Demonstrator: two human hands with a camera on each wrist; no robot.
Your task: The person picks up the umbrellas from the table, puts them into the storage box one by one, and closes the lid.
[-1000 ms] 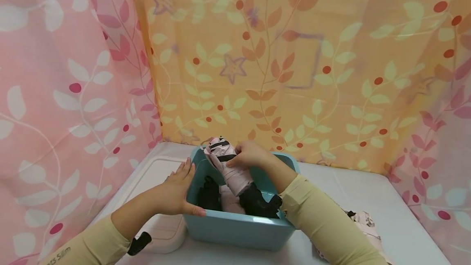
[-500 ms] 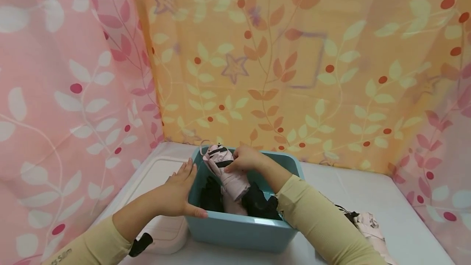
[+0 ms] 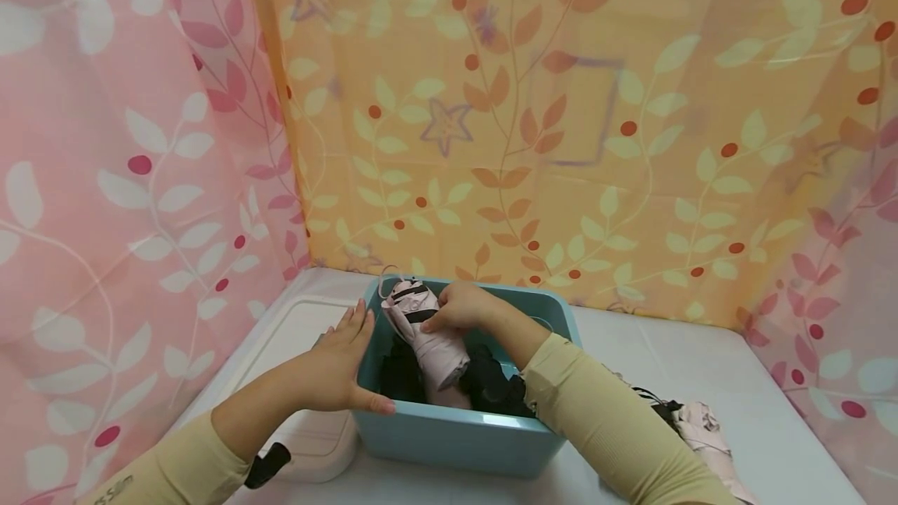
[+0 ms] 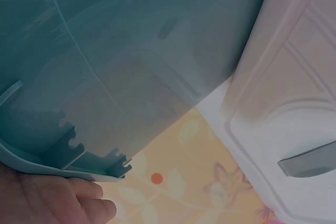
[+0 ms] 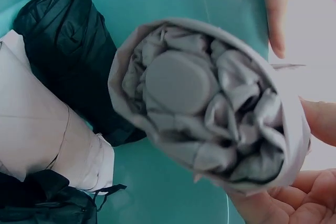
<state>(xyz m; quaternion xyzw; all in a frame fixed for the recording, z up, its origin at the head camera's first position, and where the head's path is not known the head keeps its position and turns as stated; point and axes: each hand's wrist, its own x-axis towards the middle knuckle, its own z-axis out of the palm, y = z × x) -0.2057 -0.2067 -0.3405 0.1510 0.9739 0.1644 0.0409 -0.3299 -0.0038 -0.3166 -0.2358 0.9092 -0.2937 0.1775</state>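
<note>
My right hand (image 3: pixel 466 306) grips a folded pink umbrella (image 3: pixel 438 353) with black stripes, held at a slant inside the blue-green tub (image 3: pixel 463 446). In the right wrist view, the round grey end of its handle (image 5: pixel 178 82) faces the camera, ringed by bunched cloth. Below it in the tub lie a black folded umbrella (image 5: pixel 73 61), a pink folded one (image 5: pixel 42 114) and more black cloth (image 5: pixel 42 203). My left hand (image 3: pixel 333 365) rests on the tub's left front corner, fingers straight along the left rim and thumb along the front rim.
A white lid (image 3: pixel 319 446) with a grey clip (image 4: pixel 310 161) lies left of the tub. Another pink folded bundle (image 3: pixel 705 439) with black cords lies on the white table at the right, partly behind my right sleeve. Patterned curtains (image 3: pixel 449 178) enclose the back and sides.
The held umbrella has moved slightly left and lower in the tub, with my right hand still gripping it. My left hand has stayed at the tub's corner.
</note>
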